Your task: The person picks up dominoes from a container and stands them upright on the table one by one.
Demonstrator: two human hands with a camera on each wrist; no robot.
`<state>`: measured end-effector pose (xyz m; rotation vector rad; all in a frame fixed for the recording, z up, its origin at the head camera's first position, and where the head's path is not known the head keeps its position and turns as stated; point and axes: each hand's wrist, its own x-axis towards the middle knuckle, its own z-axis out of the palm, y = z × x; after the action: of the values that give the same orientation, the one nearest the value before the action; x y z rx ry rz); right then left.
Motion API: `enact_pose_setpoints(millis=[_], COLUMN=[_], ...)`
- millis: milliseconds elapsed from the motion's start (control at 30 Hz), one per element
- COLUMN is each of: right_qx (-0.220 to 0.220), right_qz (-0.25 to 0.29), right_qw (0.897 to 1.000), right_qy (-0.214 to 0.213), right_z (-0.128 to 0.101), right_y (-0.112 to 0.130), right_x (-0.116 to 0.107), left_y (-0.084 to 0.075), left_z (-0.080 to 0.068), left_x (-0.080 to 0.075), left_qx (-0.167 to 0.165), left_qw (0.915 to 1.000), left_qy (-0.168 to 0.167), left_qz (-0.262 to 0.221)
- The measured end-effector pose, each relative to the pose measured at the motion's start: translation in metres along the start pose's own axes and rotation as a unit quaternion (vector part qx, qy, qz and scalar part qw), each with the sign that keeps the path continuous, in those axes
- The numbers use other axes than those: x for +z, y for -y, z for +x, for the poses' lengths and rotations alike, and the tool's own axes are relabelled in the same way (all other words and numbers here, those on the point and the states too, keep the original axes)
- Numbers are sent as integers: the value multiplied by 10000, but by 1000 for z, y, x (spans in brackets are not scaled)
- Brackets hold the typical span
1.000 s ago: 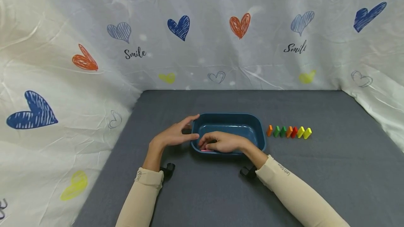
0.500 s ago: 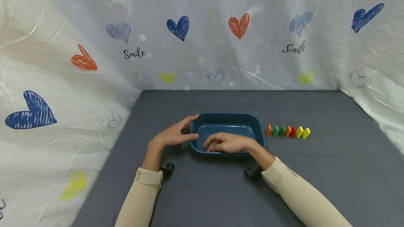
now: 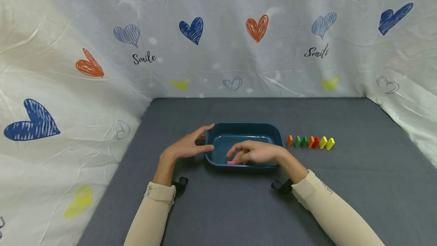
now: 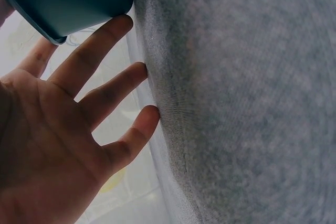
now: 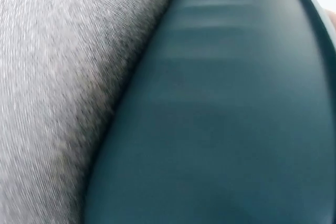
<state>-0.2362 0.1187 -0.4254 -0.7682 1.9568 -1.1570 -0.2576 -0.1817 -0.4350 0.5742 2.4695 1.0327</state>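
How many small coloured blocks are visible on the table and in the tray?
7. Six stand in a row on the grey table, right of the dark blue plastic tray. One pink block lies inside, by the right hand, which may hide others.

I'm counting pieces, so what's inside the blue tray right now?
One pink block lies in the blue tray near its front wall. The right hand hovers over the tray and covers part of the floor, so more could be hidden.

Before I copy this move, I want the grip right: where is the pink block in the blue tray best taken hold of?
Pinch the pink block across its long sides, from above. It lies flat by the blue tray's near wall, so a sideways approach looks blocked. The right hand hovers beside it.
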Motion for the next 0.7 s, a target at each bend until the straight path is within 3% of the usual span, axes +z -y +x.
enact_pose_setpoints(millis=[200, 700], right_qx=[-114, -121], right_qz=[70, 1012], right_qw=[9999, 9948], right_qy=[39, 46], right_z=[-7, -10], right_y=[1, -2], right_x=[-4, -6], left_y=[0, -1], left_z=[-1, 0], left_x=[-1, -1], left_qx=[13, -28], left_qw=[10000, 10000], left_qy=[35, 2], left_qz=[-16, -20])
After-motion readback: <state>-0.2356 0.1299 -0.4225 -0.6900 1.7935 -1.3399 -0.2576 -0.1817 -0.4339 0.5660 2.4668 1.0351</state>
